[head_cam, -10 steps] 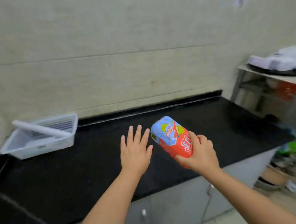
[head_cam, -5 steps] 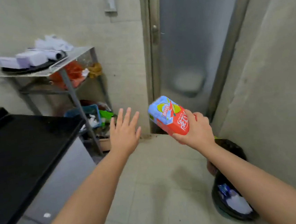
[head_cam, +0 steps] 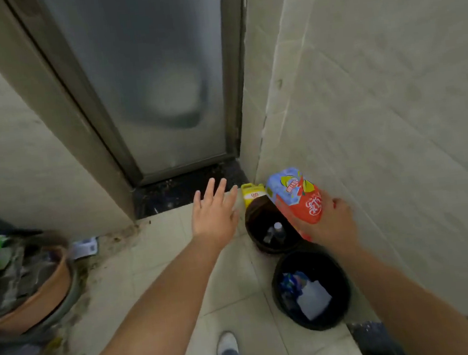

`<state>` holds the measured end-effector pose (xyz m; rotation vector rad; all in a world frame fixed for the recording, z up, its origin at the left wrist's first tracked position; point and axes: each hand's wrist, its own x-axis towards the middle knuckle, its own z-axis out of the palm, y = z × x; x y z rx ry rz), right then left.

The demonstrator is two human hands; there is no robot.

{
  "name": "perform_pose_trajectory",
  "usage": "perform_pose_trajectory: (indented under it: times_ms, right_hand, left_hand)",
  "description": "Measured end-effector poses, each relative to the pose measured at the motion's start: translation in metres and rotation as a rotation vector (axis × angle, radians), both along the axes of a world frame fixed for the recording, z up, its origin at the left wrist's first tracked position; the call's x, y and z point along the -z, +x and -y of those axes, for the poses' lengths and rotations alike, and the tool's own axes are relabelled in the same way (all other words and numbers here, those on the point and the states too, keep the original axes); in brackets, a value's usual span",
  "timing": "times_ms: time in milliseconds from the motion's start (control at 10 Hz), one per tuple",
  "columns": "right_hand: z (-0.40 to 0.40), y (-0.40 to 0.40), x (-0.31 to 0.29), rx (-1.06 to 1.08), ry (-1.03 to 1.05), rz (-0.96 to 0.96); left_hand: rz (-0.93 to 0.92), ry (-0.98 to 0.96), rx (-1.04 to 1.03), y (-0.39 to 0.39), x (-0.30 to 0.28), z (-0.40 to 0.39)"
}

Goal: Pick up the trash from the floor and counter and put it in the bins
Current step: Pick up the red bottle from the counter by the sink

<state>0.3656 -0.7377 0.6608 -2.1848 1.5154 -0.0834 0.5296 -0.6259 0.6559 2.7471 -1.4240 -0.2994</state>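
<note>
Carton (head_cam: 296,197) sits clamped in right hand (head_cam: 328,222) fingers (head_cam: 336,203) over 2 floor bins — left hand (head_cam: 213,216) fingers splayed, empty.

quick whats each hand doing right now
Left hand: open, fingers spread, holding nothing.
Right hand: closed on the red and blue packet, held over the bins.

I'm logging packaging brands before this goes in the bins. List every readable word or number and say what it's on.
Red and blue snack packet in the right hand: white script on the red part and a small red label on the blue part, both too blurred to read.
Yellow carton behind the brown bin: small red mark, unreadable.
Nothing else carries text.
</note>
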Motion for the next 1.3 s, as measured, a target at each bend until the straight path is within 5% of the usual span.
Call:
perform_pose_trajectory:
  times_ms: [200,500,700,900,1100,1300]
  right_hand:
    - [0.088,0.033,0.069,0.285,0.286,-0.072]
    - [0.18,0.096,0.227,0.295,0.545,-0.272]
    - [0.211,0.135,0.379,0.352,0.772,-0.345]
    - [0.227,0.149,0.509,0.422,0.8,-0.305]
    - [0.218,0.136,0.535,0.253,0.68,-0.313]
    - [0.226,0.133,0.492,-0.036,0.472,-0.42]
  left_hand:
    - [-0.135,0.16,0.065,0.045,0.074,0.097]
    - [-0.527,0.362,-0.238,0.099,0.228,0.207]
    - [-0.664,0.525,-0.292,0.112,0.374,0.245]
    - [-0.734,0.487,-0.37,0.105,0.493,0.26]
    - [-0.786,0.32,-0.502,0.09,0.521,0.264]
    - [-0.617,0.513,-0.278,0.103,0.495,0.275]
